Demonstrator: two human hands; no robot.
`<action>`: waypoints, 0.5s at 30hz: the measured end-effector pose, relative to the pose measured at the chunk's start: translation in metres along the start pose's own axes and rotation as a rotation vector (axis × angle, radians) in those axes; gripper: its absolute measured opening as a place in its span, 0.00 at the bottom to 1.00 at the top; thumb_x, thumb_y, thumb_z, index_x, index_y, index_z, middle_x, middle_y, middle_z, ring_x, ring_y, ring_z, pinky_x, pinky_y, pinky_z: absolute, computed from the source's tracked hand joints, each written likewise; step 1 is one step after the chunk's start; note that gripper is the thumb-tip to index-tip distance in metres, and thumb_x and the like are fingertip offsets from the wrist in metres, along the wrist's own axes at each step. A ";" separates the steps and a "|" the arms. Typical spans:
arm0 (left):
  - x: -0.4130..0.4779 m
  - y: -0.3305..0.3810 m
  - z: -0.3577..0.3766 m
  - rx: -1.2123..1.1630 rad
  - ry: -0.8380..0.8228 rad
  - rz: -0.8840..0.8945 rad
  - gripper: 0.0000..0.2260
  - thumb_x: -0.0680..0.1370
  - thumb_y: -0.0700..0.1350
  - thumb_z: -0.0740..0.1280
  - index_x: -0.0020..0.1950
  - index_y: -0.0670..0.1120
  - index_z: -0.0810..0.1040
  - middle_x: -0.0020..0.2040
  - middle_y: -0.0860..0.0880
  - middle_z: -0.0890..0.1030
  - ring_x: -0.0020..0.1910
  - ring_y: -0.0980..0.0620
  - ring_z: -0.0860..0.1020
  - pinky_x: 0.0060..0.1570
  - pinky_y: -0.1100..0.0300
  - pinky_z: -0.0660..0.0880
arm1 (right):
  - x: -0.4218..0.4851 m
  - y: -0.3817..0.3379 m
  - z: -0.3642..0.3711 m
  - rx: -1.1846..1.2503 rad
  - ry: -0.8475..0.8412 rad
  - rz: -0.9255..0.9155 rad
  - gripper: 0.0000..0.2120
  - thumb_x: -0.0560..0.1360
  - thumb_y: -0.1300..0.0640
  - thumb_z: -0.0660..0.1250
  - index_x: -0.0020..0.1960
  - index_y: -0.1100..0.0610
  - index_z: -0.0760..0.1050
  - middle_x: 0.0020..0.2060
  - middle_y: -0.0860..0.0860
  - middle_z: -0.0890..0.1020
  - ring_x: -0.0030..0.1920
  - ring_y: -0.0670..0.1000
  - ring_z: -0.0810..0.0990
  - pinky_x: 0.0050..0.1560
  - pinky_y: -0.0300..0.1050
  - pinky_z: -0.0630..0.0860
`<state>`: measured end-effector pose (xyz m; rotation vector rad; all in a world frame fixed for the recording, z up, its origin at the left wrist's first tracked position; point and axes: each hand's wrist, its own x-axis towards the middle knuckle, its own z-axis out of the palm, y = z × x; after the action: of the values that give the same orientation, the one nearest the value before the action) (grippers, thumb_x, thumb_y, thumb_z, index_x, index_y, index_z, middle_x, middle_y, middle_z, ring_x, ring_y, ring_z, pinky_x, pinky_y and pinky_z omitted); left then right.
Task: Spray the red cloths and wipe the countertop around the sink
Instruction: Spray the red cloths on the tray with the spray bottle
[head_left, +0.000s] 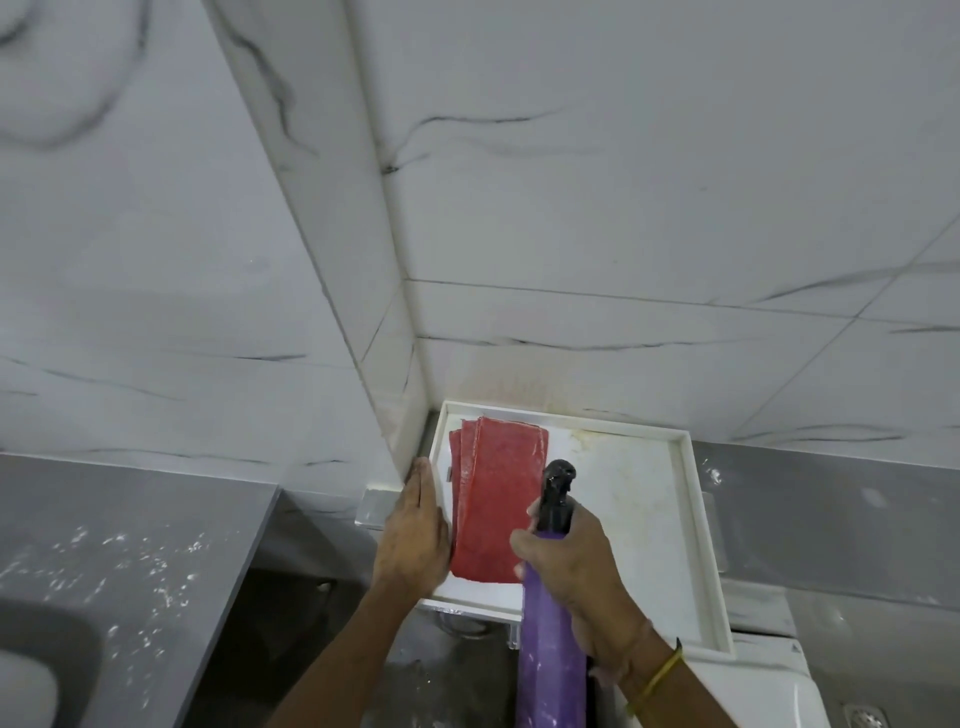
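Note:
Red cloths (493, 499) lie folded and stacked on the left half of a white tray (685, 519) in the wall corner. My right hand (582, 566) grips a purple spray bottle (550, 649) by its neck, its black nozzle (558, 483) pointing at the cloths from just above them. My left hand (415, 535) rests flat on the tray's left rim, fingers together, touching the edge of the cloths. The grey countertop (130, 530), speckled with white residue, lies to the left, with the sink (41, 670) at the lower left.
White marble-patterned tiled walls meet in a corner behind the tray. The tray sits on a white appliance (769, 691). A grey ledge (831, 499) runs along the right wall. A metal drain (862, 717) shows at the bottom right.

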<state>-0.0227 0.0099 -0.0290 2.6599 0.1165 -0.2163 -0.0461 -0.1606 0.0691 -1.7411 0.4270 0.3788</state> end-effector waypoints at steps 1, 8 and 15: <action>0.000 -0.001 0.000 0.003 -0.005 0.003 0.35 0.81 0.54 0.56 0.78 0.42 0.39 0.81 0.44 0.47 0.79 0.46 0.51 0.77 0.50 0.55 | 0.000 -0.002 0.002 0.022 -0.018 -0.001 0.12 0.68 0.63 0.73 0.49 0.53 0.76 0.40 0.53 0.81 0.33 0.51 0.82 0.36 0.43 0.82; 0.002 0.001 0.000 -0.011 0.001 0.008 0.35 0.81 0.55 0.55 0.78 0.42 0.38 0.81 0.44 0.47 0.79 0.46 0.51 0.77 0.51 0.53 | 0.003 -0.003 0.003 0.041 -0.001 0.019 0.10 0.69 0.63 0.73 0.47 0.55 0.76 0.40 0.54 0.81 0.35 0.52 0.81 0.38 0.45 0.83; 0.002 -0.001 0.003 -0.018 0.010 -0.002 0.33 0.81 0.53 0.54 0.78 0.43 0.39 0.81 0.44 0.48 0.79 0.46 0.51 0.76 0.52 0.52 | 0.004 -0.002 0.002 0.100 0.001 0.072 0.09 0.70 0.62 0.73 0.48 0.55 0.77 0.43 0.55 0.82 0.38 0.54 0.82 0.35 0.43 0.81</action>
<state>-0.0210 0.0097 -0.0322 2.6438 0.1239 -0.2013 -0.0419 -0.1589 0.0688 -1.6323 0.5017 0.4017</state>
